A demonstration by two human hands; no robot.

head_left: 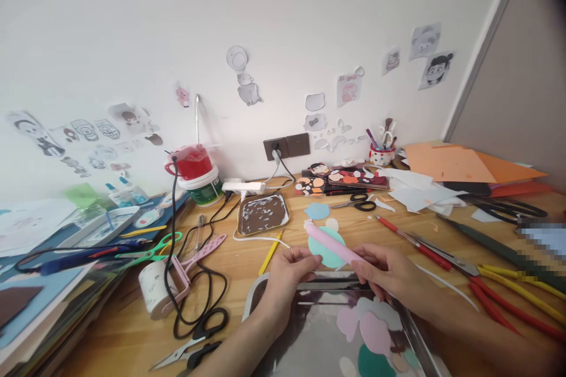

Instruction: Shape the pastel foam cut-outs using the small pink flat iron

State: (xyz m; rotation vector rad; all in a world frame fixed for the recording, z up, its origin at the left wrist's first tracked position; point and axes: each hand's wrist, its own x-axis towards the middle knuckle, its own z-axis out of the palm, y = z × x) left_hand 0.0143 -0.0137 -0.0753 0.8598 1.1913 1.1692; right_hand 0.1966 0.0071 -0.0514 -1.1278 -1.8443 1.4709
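Note:
My right hand point(384, 268) is closed around the lower end of a pink stick-like tool point(331, 241), whose pale tip points up and left. Pinched by my left hand point(294, 265) at its left edge is a mint-green paper oval point(326, 253); the pink tool crosses in front of it. Both hands are above the far rim of a metal tray point(254, 294). In the tray lie pink cutouts point(375, 333), a grey cutout point(380, 311) and a dark green one point(375, 362). Beyond the hands a light blue cutout point(317, 210) rests on the table.
Behind are a brown square dish point(263, 214), black scissors point(359, 202) and a pen cup point(382, 155). Cables, a pink roller point(159, 288) and larger scissors point(194, 347) lie left. Pliers point(475, 274) and orange sheets point(451, 163) are at the right.

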